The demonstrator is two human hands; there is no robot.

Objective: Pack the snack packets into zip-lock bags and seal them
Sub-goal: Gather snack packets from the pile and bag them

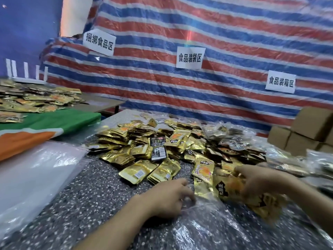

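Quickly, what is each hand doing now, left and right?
Left hand: grips the zip-lock bag at its mouth.
Right hand: holds gold snack packets, blurred.

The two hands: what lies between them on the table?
In the head view, gold snack packets lie between the left hand and the right hand, at the mouth of the clear zip-lock bag.

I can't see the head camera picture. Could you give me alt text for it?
A person's left hand holds the mouth of a clear zip-lock bag while the right hand grips gold snack packets at its opening, on a speckled table. A big pile of packets lies behind, before a striped tarp.
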